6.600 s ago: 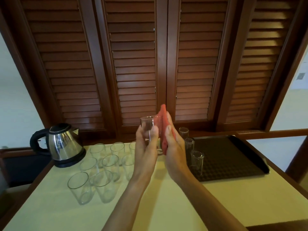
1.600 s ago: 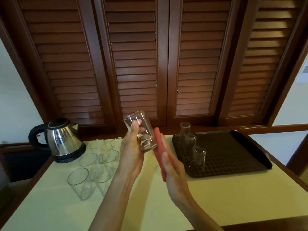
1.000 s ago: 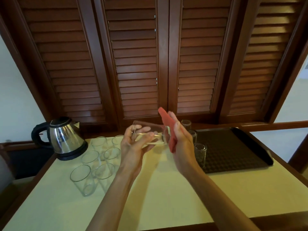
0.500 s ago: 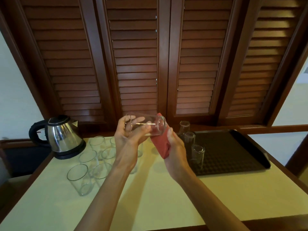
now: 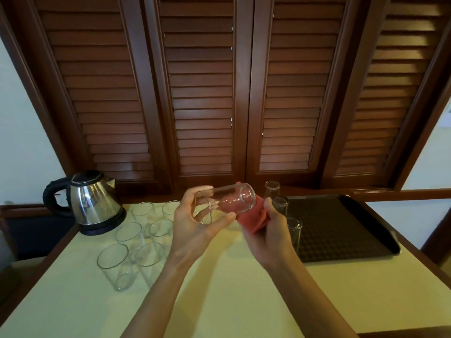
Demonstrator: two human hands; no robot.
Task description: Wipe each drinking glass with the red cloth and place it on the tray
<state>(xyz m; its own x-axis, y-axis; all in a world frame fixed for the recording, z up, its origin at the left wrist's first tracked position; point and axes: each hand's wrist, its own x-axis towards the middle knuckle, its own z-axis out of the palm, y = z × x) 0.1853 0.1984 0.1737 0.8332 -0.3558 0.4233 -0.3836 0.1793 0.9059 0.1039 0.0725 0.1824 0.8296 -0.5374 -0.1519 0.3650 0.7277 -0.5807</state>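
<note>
The drinking glass [image 5: 224, 203] is up in the air over the middle of the desk [image 5: 244, 289], between the two hands, and it lies on its side. Its long way runs from left to right, a little tipped up. One round end points to about 2 o'clock, toward the tray [image 5: 341, 228], and the other end points to about 8 o'clock, into the left hand [image 5: 195, 223]. The left hand has its fingers [image 5: 200, 191] curled over the top of the glass and its thumb pressed under it, so it holds the left end tight. The right hand [image 5: 271, 230] is at 3 o'clock from the glass, with fingers bent around the red cloth [image 5: 253, 215], which is pushed up against the glass from below and behind. The glass looks thin, hard and easy to break, and I think it is light and slippery, so it is best held around its round side with the whole hand, not by the rim. The cloth looks soft and floppy and will bunch up in the hand. Three glasses [image 5: 294, 230] stand on the left edge of the tray, and more glasses [image 5: 114, 264] wait at 9 o'clock, next to the kettle [image 5: 90, 203]
</note>
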